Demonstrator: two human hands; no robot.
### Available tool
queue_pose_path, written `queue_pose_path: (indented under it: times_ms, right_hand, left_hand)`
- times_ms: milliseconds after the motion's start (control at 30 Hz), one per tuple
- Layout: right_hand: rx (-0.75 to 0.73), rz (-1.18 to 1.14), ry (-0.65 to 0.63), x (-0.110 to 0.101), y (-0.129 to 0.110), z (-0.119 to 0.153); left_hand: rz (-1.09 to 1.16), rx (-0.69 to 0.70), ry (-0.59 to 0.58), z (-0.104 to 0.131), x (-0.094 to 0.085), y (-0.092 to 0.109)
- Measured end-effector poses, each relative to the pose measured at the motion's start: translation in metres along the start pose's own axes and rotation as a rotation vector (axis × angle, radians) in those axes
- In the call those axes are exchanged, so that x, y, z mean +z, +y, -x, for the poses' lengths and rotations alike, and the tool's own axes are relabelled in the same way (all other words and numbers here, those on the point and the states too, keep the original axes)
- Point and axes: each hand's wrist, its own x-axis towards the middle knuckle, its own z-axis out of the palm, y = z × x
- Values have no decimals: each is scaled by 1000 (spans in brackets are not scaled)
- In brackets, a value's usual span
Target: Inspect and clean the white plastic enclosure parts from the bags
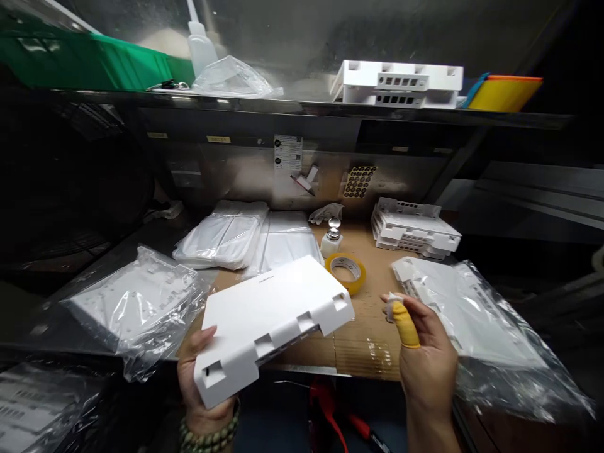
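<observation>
A white plastic housing point(271, 314) with notches along its near edge is tilted above the front of the bench. My left hand point(202, 371) grips its left end, thumb on top and the other fingers mostly hidden underneath. To the right, my right hand point(425, 352) is raised apart from the housing. A yellow finger cot covers one of its fingers, and a small piece of white cloth or tissue point(392, 306) is pinched at the fingertips. Beyond the housing lie a roll of yellow tape point(357, 277) and a small pump bottle point(331, 242) with a metal top.
Bagged white housings lie at left point(141, 296) and right point(486, 321). Plastic bags point(226, 236) are stacked behind, and more housings point(415, 229) stand at the back right. An overhead shelf point(302, 106) carries a green bin point(94, 63), a squeeze bottle point(202, 50) and other housings point(401, 82).
</observation>
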Motion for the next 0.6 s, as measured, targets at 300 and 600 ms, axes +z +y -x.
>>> queue_pose_path:
  times_ms: [300,600]
  right_hand:
    - [321,-57,-140,-1,33,11]
    - [522,-225,-213,10,24,19]
  left_hand:
    - [1,-141,-410,8,6,-19]
    - [43,-135,-402,5,0,-34]
